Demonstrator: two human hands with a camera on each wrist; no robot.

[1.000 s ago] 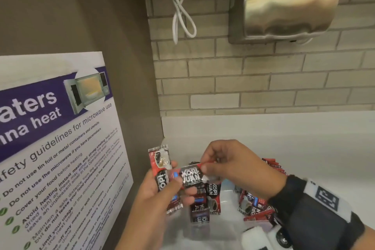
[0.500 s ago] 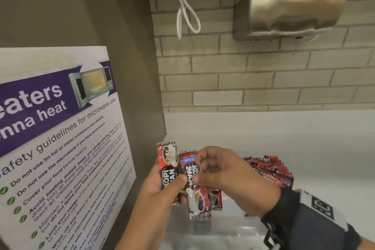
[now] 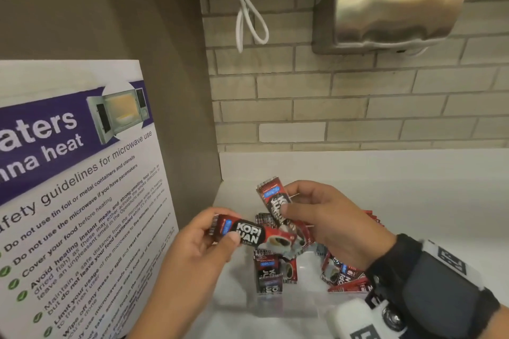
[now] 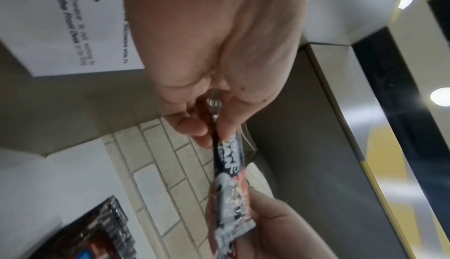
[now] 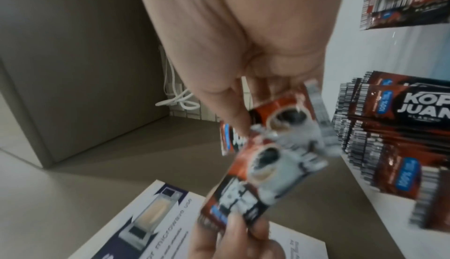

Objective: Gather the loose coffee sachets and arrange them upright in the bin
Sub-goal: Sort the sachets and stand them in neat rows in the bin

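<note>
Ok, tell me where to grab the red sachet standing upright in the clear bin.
Pinch the top crimped edge of the red sachet standing upright from above: it stands on end in the clear plastic bin, top seal exposed, walls blocking side access.

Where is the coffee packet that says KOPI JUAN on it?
In the head view, the KOPI JUAN sachet lies sideways, low in the middle, pinched by the left hand, just above the clear bin and right of the microwave poster.
</note>
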